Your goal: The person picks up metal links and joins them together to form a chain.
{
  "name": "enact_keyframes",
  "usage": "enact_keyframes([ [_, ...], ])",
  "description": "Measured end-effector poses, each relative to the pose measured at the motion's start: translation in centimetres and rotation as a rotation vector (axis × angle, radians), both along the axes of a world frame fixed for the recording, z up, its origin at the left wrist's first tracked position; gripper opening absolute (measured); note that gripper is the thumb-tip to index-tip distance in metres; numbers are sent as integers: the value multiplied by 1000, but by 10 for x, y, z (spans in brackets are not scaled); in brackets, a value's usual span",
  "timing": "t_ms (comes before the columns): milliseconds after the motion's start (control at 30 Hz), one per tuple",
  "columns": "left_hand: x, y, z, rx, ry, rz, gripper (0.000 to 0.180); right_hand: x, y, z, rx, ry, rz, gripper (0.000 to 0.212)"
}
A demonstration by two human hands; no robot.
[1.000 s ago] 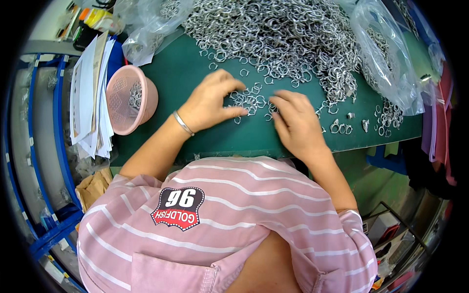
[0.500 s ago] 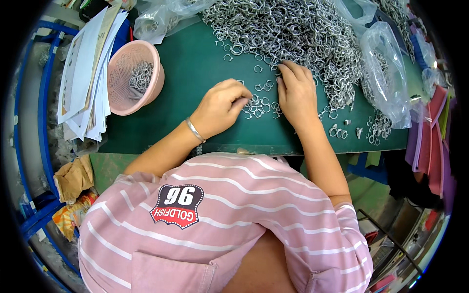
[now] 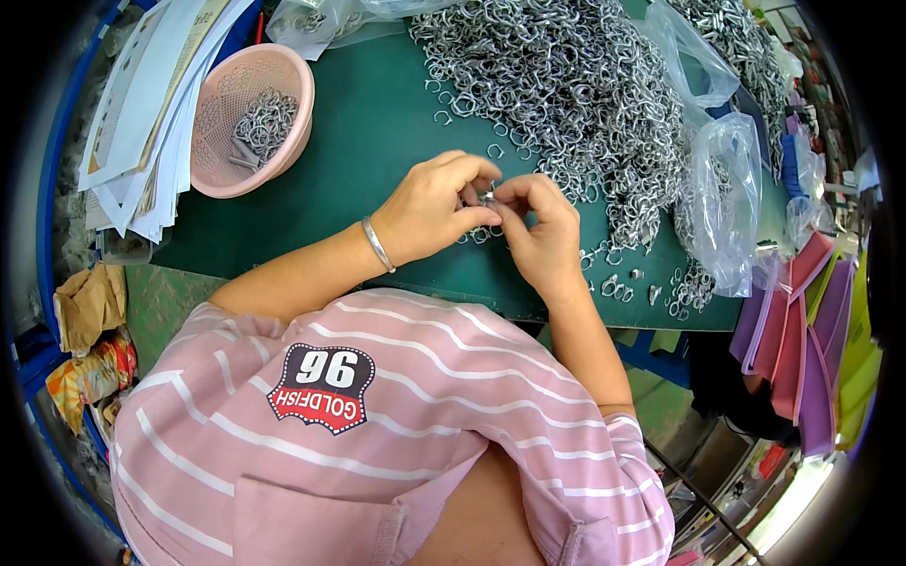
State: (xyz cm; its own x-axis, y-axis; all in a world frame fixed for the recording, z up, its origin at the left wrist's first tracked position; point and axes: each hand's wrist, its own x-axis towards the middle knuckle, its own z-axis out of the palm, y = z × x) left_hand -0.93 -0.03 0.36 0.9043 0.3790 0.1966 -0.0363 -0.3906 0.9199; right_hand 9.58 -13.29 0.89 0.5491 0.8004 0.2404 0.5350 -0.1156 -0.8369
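Observation:
My left hand [image 3: 432, 209], with a silver bangle at its wrist, and my right hand [image 3: 543, 231] are brought together above the green table. The fingertips of both are pinched around a small silvery metal ring [image 3: 489, 196]; most of it is hidden by the fingers. Below them, partly covered by the hands, lie several loose metal rings [image 3: 479, 234]. Just beyond, a large heap of similar open metal rings [image 3: 566, 85] spreads over the table's far right part.
To the left stands a pink perforated basket [image 3: 293, 141] holding metal pieces [image 3: 264, 123], beside stacked papers [image 3: 142, 94]. Clear plastic bags [image 3: 722, 208] lie right of the heap. Small groups of rings [image 3: 691, 288] sit near the right front edge of the green table [image 3: 359, 123].
My right hand has moved left from the heap's edge to meet my left hand, and a ring is now pinched between them. The whole view has shifted somewhat.

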Motion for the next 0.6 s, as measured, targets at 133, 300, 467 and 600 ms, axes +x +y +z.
enact_keyframes([
  [133,1,6,-9,-224,131,3,22,18,1,1,-11,49,13,14],
  [300,5,9,-17,-397,-26,62,25,55,25,-9,-161,-763,-6,26],
  [467,3,8,-7,-394,-40,88,26,64,28,-10,-264,-831,32,13],
  [600,0,10,-10,-355,9,71,14,50,20,4,-115,-540,68,11],
])
